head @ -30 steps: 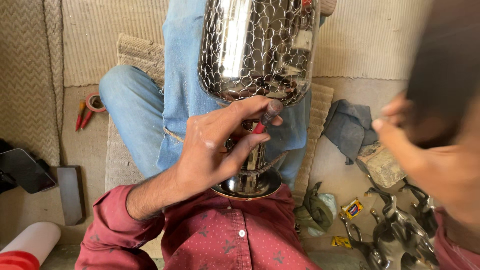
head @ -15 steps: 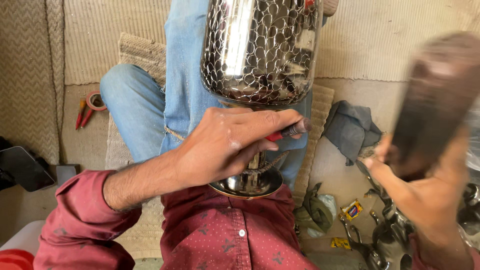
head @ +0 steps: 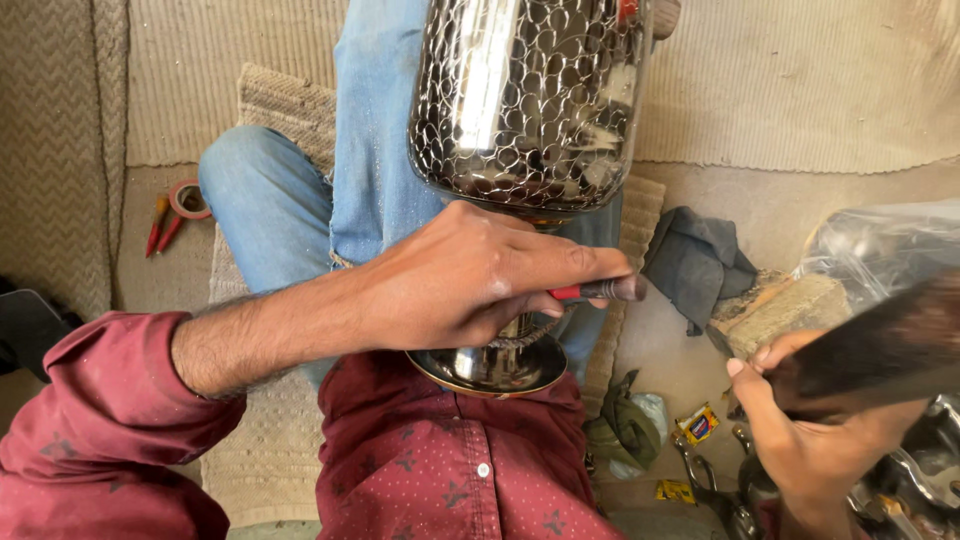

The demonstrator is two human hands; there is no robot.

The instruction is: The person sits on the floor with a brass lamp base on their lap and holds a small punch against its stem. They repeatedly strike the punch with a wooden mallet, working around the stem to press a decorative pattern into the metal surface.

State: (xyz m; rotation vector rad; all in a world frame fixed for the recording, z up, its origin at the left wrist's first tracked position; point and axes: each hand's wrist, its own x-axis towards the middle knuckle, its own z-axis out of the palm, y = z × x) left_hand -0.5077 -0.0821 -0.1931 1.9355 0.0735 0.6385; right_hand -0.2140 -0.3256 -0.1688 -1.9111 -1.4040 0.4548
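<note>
Right hand (head: 815,440) dropped | hammer (head: 880,350) blurred | vessel (head: 530,100) shiny, scale-patterned

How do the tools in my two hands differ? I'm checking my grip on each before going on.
The slim metal punch with a red band in the left hand is thin and lies level beside the shiny hammered metal vessel. The dark wooden mallet-like tool in the right hand is far thicker, blurred, and raised off to the side, clear of the vessel. Fingers pinch the punch; a full fist wraps the dark tool. Both are firmly held.
</note>
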